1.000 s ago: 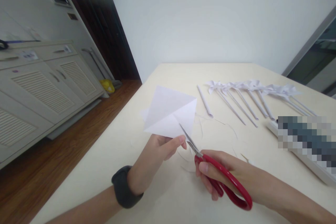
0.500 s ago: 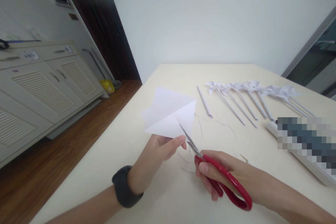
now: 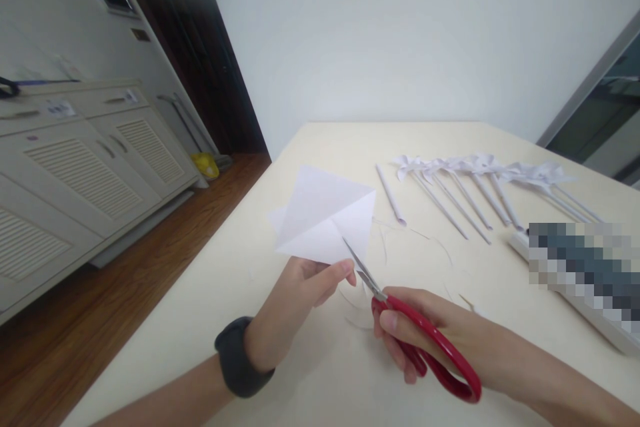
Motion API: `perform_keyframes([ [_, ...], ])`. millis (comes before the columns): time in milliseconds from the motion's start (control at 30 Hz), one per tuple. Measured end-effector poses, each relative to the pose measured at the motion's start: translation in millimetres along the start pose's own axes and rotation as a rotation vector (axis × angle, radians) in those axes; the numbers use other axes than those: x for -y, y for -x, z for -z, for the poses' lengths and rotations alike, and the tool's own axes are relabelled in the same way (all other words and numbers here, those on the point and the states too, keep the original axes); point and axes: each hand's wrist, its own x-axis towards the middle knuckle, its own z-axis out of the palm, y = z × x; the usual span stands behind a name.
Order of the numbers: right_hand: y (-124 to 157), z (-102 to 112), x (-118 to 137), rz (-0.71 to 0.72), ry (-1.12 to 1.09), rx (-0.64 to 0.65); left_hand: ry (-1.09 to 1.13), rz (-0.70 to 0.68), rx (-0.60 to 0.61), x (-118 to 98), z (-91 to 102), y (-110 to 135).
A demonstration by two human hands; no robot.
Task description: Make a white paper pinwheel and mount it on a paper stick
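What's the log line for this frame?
left hand: holds paper | right hand: scissors, blades at paper edge | table: pinwheels

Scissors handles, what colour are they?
The scissors handles are red, gripped by the right hand; the head view shows them.

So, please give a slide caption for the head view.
Left hand holds folded white paper; right hand puts red scissors to its lower edge.

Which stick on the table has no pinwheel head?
The leftmost stick, nearest the folded paper; the other sticks each carry a white pinwheel at the far end.
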Motion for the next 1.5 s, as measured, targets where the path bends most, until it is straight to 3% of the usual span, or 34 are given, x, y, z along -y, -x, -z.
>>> perform_keyframes([
  [1500,1.9,-0.4,0.1,-0.019,-0.001,0.004,0.02,-0.01,-0.001,1.2,0.0,-0.4],
])
